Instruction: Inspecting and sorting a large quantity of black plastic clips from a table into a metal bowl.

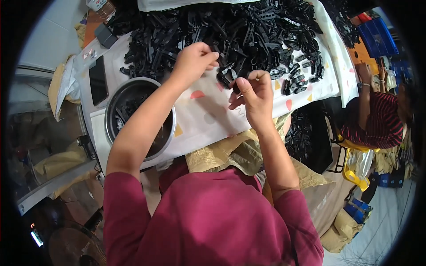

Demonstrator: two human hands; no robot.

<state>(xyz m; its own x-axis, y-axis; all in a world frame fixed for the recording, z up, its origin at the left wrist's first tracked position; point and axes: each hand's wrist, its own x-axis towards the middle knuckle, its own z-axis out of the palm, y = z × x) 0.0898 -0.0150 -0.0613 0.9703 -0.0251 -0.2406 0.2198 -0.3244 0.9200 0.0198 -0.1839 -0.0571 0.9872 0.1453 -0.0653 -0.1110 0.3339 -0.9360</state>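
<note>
Right hand (258,95): thumb and fingers drawn together, small black plastic piece (236,87) pinched at tips, just above front edge of pile. Left hand (195,62): fingers curled, thumb near index; view too dark at tips to tell whether anything held. Between and beyond hands, heap of black plastic parts (253,37). Smaller black pieces (296,80) spread right of right hand. Patterned white tablecloth (199,119) beneath. Metal bowl (138,80) under left forearm, black parts inside. Dark flat phone-like slab (98,80) beyond bowl's left.
</note>
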